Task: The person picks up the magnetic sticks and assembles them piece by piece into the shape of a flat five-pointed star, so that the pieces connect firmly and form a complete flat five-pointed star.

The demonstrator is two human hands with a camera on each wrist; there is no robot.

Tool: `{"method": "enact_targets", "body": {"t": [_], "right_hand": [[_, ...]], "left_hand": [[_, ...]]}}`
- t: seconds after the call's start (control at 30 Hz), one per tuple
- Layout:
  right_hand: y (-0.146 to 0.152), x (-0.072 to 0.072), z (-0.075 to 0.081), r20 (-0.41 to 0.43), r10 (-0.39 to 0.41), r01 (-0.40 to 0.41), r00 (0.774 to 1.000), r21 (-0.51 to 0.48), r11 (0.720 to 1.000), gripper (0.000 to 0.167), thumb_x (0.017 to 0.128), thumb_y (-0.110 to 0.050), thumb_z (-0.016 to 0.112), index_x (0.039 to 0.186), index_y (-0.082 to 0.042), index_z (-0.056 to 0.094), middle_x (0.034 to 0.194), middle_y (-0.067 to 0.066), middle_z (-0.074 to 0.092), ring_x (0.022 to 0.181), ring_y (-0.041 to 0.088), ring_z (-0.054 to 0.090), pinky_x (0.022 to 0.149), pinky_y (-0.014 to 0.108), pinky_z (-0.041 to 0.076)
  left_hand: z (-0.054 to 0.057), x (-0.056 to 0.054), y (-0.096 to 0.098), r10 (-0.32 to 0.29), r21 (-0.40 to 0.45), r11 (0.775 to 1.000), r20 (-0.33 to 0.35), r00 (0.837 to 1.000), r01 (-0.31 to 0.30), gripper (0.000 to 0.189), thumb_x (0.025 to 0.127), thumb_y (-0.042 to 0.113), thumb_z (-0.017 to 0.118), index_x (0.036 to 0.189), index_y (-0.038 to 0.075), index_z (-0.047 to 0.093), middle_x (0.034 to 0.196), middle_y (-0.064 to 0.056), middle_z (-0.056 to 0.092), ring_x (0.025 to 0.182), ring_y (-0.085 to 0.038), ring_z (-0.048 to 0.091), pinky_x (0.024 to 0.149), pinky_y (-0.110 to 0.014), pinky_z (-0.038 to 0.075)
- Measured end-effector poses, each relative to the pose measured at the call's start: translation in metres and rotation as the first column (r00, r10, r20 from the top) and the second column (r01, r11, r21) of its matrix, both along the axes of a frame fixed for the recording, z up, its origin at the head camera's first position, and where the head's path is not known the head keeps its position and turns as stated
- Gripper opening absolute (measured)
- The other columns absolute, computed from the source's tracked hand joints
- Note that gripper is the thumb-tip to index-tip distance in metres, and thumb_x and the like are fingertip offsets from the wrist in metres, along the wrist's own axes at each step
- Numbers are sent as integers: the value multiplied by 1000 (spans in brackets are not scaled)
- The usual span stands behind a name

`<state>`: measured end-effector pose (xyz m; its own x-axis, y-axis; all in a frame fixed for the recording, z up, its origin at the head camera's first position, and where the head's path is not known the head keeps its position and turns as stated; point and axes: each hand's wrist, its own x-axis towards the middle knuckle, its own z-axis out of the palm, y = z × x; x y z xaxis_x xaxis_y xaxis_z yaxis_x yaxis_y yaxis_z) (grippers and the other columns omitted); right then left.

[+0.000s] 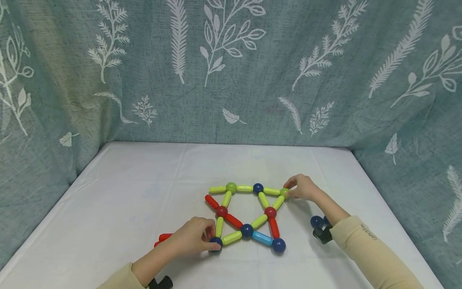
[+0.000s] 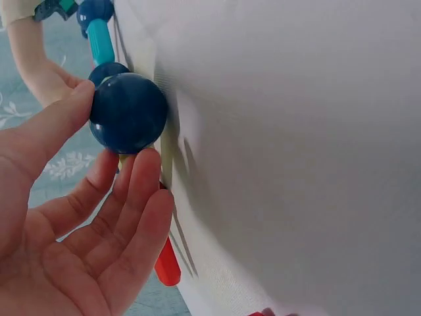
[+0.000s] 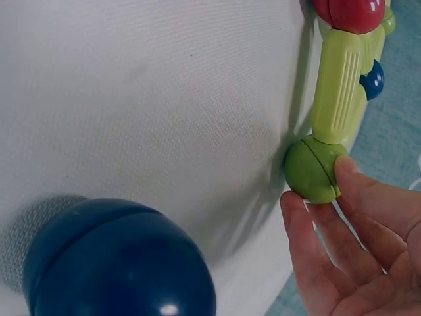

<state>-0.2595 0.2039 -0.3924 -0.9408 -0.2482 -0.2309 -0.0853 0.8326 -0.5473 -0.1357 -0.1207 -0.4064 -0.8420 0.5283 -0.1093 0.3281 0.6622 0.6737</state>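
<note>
A flat frame of magnetic rods and balls lies on the table, with yellow-green rods [image 1: 244, 188], red rods [image 1: 233, 221] and a light blue rod [image 1: 262, 238] joined at balls. At its near left corner, my left hand [image 1: 193, 237] pinches a dark blue ball [image 2: 128, 112] between thumb and fingers. My right hand [image 1: 304, 188] holds a green ball [image 3: 312, 170] at the far right corner, thumb on one side and fingertips on the other. Two yellow-green rods meet that green ball. One red rod [image 1: 211, 201] and one yellow-green rod [image 1: 217, 189] stick out freely on the left.
Loose dark blue balls [image 1: 317, 222] sit beside the right forearm, which partly hides them. Red rods [image 1: 165, 237] lie left of the left hand, partly covered by it. A patterned green-grey curtain [image 1: 216, 100] surrounds the white table [image 1: 155, 168] at the back and sides.
</note>
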Motion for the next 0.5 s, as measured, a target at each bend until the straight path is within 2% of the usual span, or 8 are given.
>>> {"method": "enact_targets", "body": {"t": [0.17,0.33,0.5], "right_hand": [[0,1,0,8,6,-6,1000,8,1000,23,78,-3,69,100,2,65,103,17,63,86,23,61,65,29,52],[2,5,2,13,33,-34,999,24,999,21,77,-5,71,97,1,66,98,14,65,85,23,61,67,30,52],[3,15,5,-8,106,-105,994,56,993,18,75,-6,73,91,0,66,88,8,66,85,24,60,76,40,48]], "left_hand": [[0,2,-1,35,-4,999,36,999,-35,24,74,23,77,77,12,56,70,6,53,61,-10,49,54,-21,43],[2,0,-7,66,-13,998,58,996,-66,20,74,20,76,79,12,59,73,7,55,62,-10,52,54,-23,44],[6,-4,-13,92,-28,995,25,995,-92,17,74,15,76,81,10,62,76,5,59,64,-9,54,56,-24,46]]}}
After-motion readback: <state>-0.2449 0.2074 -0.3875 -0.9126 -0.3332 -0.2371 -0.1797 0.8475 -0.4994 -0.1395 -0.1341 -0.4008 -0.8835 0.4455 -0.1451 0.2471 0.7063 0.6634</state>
